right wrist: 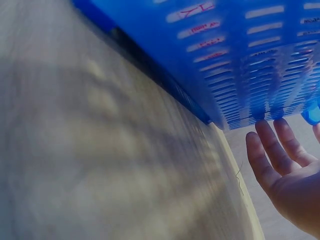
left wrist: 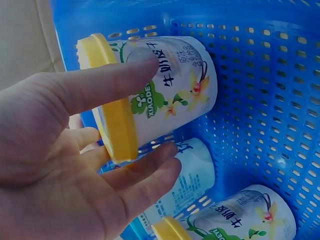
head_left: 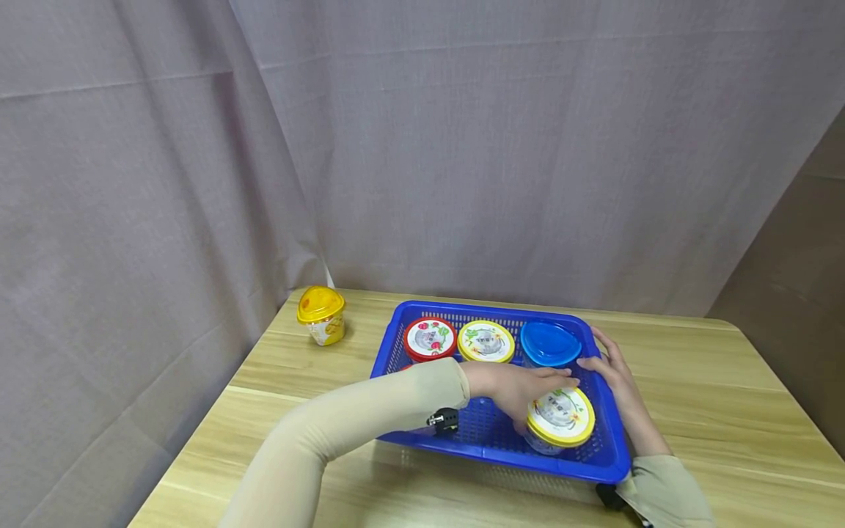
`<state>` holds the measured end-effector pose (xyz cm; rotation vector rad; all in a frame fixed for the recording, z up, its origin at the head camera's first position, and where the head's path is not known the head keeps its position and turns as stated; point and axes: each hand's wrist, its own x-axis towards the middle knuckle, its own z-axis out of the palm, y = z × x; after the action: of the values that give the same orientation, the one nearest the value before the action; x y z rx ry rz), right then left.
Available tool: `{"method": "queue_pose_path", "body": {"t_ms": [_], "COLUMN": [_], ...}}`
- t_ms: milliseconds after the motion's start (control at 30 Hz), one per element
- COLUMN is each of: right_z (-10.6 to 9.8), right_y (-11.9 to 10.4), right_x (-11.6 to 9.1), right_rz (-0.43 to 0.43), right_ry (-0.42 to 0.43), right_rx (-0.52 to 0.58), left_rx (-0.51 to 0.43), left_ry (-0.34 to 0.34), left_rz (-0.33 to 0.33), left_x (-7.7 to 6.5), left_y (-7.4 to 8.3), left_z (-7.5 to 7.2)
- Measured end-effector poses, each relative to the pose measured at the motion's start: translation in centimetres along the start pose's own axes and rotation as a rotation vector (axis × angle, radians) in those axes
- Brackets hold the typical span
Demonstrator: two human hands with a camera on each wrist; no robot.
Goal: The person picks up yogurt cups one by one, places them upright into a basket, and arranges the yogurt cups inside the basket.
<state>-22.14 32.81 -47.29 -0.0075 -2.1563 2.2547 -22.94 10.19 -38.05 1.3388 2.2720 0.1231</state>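
Observation:
My left hand [head_left: 511, 389] reaches into a blue plastic basket [head_left: 488, 449]. Its thumb and fingers lie on opposite sides of a white snack cup with a round yellow lid [head_left: 561, 416], printed with flowers, in the near right corner. In the left wrist view, the left thumb [left wrist: 115, 82] crosses the cup's side and two fingers pass behind its lid; the others stretch out beside it. My right hand [head_left: 620, 381] holds the basket's right side, thumb over the rim, fingers along the outer wall. In the right wrist view, the right fingertips [right wrist: 261, 126] are right at the slotted wall.
A red-lidded cup [head_left: 430, 339], another yellow-lidded cup [head_left: 486, 342] and a blue-lidded cup [head_left: 551, 343] line the basket's back. More red shows beneath the left sleeve [head_left: 389, 400]. A yellow cup [head_left: 321, 315] stands left on the wooden table [head_left: 726, 396], with a grey curtain [head_left: 462, 161] behind.

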Motion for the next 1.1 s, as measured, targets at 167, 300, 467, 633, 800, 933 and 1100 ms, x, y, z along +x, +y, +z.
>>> {"method": "queue_pose_path", "body": {"t_ms": [167, 300, 467, 633, 800, 933, 1100], "right_z": [0.0, 0.2, 0.2, 0.1, 0.2, 0.2, 0.2], "right_y": [0.0, -0.1, -0.2, -0.2, -0.2, -0.1, -0.1], "right_x": [0.0, -0.1, -0.1, -0.2, -0.2, -0.3, -0.2], "right_rz": [0.001, -0.003, -0.006, 0.004, -0.011, -0.002, 0.012], "right_ry": [-0.003, -0.013, -0.014, -0.013, -0.018, -0.007, 0.008], "right_rx": [0.003, 0.005, 0.012, 0.027, 0.041, 0.037, 0.036], "left_rx": [-0.035, -0.001, 0.04, 0.037, 0.07, 0.081, 0.085], "left_ry": [-0.025, -0.007, 0.001, -0.004, -0.001, 0.01, 0.027], "left_rz": [-0.029, -0.034, -0.039, -0.026, 0.018, 0.047, 0.05], "left_x": [-0.1, -0.4, -0.7, -0.9, -1.6, -2.5, -3.6], "left_y": [0.0, 0.0, 0.0, -0.1, -0.3, -0.4, -1.0], "left_z": [0.0, -0.1, -0.4, -0.9, -1.6, -2.3, -3.5]}}
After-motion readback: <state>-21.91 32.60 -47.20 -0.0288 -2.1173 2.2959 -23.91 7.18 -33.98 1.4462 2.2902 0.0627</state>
